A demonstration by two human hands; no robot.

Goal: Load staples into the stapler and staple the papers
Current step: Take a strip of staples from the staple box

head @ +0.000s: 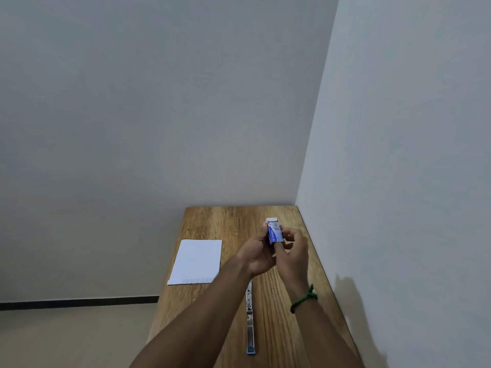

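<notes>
Cardboard, blue and white, the staple box (pixel 273 232) sat lifted between both hands above the tabletop (pixel 231 221), its top flap open. The left hand (pixel 256 257) gripped its side; the right hand (pixel 293 248) pinched its lower end. Light and easily crushed, it probably wanted gentle side pressure. Below the hands lay the stapler (pixel 249 322), opened flat, hard metal. Left of them rested the papers (pixel 198 261), thin and floppy.

Wooden table (pixel 231 221), white papers (pixel 198 261) at left, opened stapler (pixel 250 322) lying flat
</notes>
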